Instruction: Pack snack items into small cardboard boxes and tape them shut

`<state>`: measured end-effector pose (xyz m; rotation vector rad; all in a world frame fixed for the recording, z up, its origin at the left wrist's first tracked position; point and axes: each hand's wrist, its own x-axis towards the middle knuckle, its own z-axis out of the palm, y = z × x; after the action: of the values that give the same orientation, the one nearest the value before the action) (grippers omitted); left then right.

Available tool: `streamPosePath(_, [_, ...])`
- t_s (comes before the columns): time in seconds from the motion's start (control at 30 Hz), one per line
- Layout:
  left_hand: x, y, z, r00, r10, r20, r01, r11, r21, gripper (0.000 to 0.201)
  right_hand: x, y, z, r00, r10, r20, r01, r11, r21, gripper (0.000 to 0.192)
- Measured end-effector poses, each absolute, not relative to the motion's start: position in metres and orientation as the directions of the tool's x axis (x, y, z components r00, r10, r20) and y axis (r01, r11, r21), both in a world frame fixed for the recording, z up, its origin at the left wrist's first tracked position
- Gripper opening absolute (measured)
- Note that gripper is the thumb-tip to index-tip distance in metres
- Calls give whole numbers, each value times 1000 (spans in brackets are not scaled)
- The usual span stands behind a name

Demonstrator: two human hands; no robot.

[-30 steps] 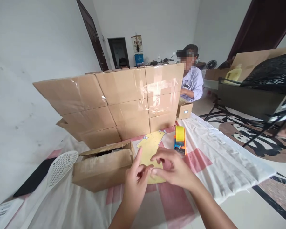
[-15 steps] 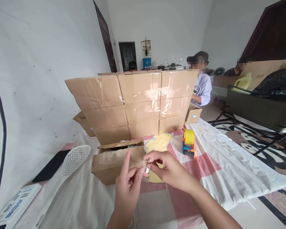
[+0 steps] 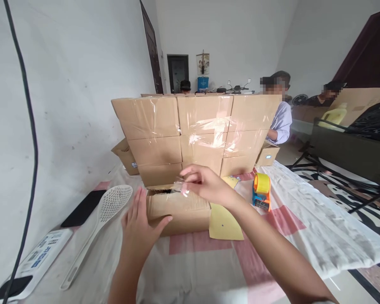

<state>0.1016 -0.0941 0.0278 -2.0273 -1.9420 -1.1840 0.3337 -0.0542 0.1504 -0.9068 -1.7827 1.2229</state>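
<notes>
Far off on the left, a black cable point(image 3: 28, 126) is seen hanging down by the white wall. Below it, a printed card point(image 3: 41, 253), a dark phone point(image 3: 84, 207) and a white slotted spoon point(image 3: 106, 215) are laid on the table cloth point(image 3: 193, 270).

Next, the left hand point(image 3: 137, 228) is laid flat on the near side of a small brown box point(image 3: 179, 209). Its fingers are spread apart and its thumb is pressed on the front of the box. Nothing is gripped by it.

The box is set on the table, just in front of a wall of stacked boxes point(image 3: 196, 131) that are already shut with shiny tape. The top of the small box looks open at the back, where a dark gap is seen, so it is judged that it is not taped yet.

Over the box, the right hand point(image 3: 205, 183) is held in the air. Its fingertips are pinched together on a small bit of clear tape point(image 3: 180, 186).

A yellow paper sheet point(image 3: 224, 219) is laid just beside the box. Farther right, an orange tape roller point(image 3: 261, 192) is stood on the cloth, untouched. Behind the stack, another person in a pale shirt point(image 3: 281, 122) is seated.
</notes>
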Motion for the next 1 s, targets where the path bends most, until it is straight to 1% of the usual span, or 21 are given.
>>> streamPosePath(0.03, [99,-90,25,-97,825,557,876,-195,441,107,319,-45,149,-501,853,147,132,243,-961,24])
streamPosePath(0.1, [96,-86,23,-89,832,548,855,-219,471,116,292,-27,145,-568,820,61,189,203,-961,24])
streamPosePath(0.17, [92,-85,21,-86,814,575,835,-256,487,117,268,-11,139,-582,813,19,278,221,-935,27])
streamPosePath(0.2, [90,-86,20,-85,798,597,831,-274,484,115,259,-5,135,-581,814,18,329,255,-909,30])
streamPosePath(0.27, [87,-87,17,-71,770,634,845,-291,449,104,246,3,129,-586,807,70,415,373,-830,32])
streamPosePath(0.33, [84,-89,12,-40,761,648,878,-283,386,83,240,6,124,-588,791,170,475,508,-719,28])
streamPosePath(0.4, [82,-89,5,-13,765,644,904,-266,334,65,238,5,121,-591,764,257,506,600,-620,23])
streamPosePath(0.47, [80,-89,-2,1,767,642,911,-265,315,59,238,2,120,-595,745,302,512,641,-572,22])
streamPosePath(0.53, [79,-88,-7,7,757,653,909,-277,310,62,239,-1,120,-585,739,334,521,658,-544,20])
streamPosePath(0.6, [79,-87,-9,23,735,678,908,-298,293,64,240,-2,119,-569,732,374,533,675,-511,14])
streamPosePath(0.67, [78,-85,-10,33,710,703,909,-314,275,66,240,-1,116,-551,733,398,525,675,-518,8])
streamPosePath(0.7, [78,-84,-10,35,703,711,909,-319,270,66,240,1,114,-544,740,394,507,665,-548,7])
streamPosePath(0.8, [77,-80,-10,38,696,717,906,-326,269,67,240,8,107,-521,794,314,463,572,-677,7])
streamPosePath(0.83, [76,-79,-11,52,691,721,903,-340,261,68,240,10,104,-519,808,279,463,540,-703,7])
streamPosePath(0.9, [74,-76,-13,82,681,728,901,-363,238,67,239,14,100,-519,821,239,479,510,-714,7])
streamPosePath(1.0, [70,-73,-18,112,671,733,906,-371,202,59,239,14,95,-545,797,259,499,557,-664,7])
